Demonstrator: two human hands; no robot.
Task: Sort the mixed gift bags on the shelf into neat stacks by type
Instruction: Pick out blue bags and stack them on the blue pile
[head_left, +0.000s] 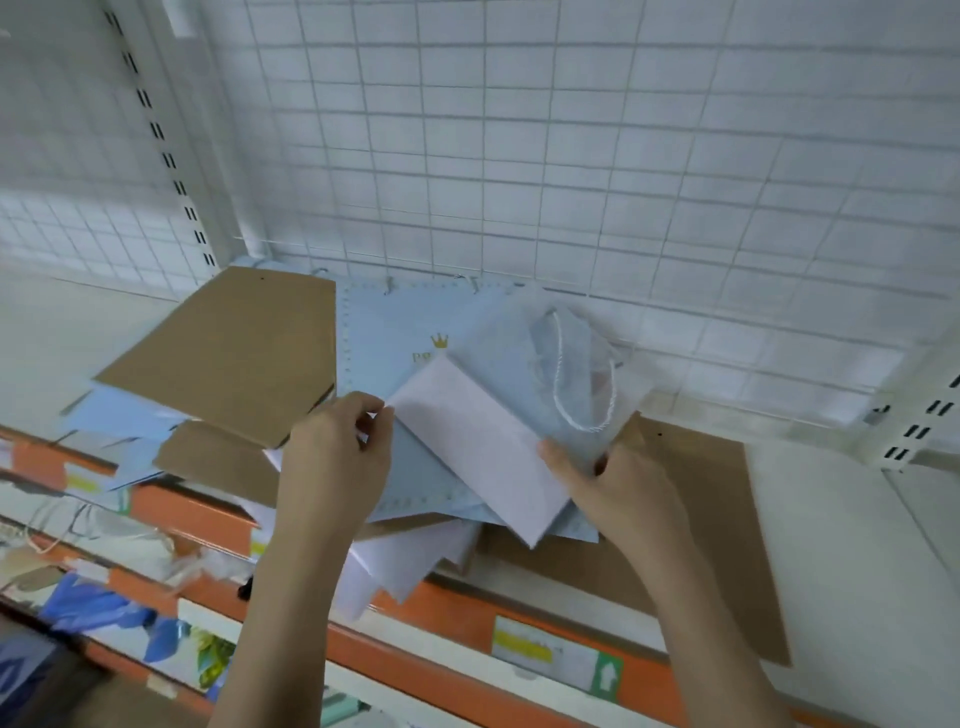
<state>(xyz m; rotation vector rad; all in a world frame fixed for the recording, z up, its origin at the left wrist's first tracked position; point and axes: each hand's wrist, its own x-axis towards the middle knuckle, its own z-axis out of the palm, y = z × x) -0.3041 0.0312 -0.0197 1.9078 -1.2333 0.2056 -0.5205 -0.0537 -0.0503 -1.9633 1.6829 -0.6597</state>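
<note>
Pinched at its left corner by the left hand (337, 457) and gripped at the lower right edge by the right hand (618, 493): a flat white gift bag (478, 441), lifted over the mixed pile at the middle of the shelf (857, 545). Flanked by a blue crown-printed bag (395, 332) at 12 o'clock and a brown kraft bag (234, 348) at 10 o'clock. Judged light, thin and easily creased; best held by opposite edges, clear of the cord handle (582, 379).
</note>
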